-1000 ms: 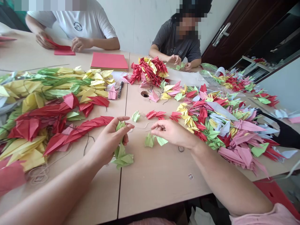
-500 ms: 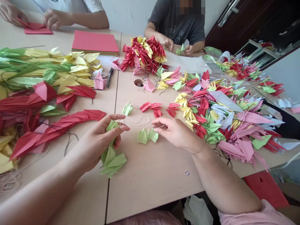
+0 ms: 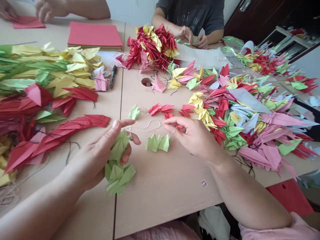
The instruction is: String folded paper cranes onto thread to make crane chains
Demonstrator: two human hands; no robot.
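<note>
My left hand holds a strand of green folded paper pieces, which hangs below the palm. Its fingers curl behind the strand while the thumb is raised. From that hand a white thread trails across the table in a loop. To the right, my right hand hovers with thumb and fingertips pinched together; whatever is between them is too small to make out. Beneath its fingertips lie loose green folded pieces. Another green piece and a few red folded pieces sit just beyond the thread.
Heaps of colourful folded paper cover the right side; yellow and green strands and a red strand lie left. Farther back are red paper sheets, a black pen and a table hole. Two people work opposite.
My left thumb has lifted off the green strand and the fingers have opened somewhat. My right hand stays pinched near the loose green pieces. The camera view has shifted slightly.
</note>
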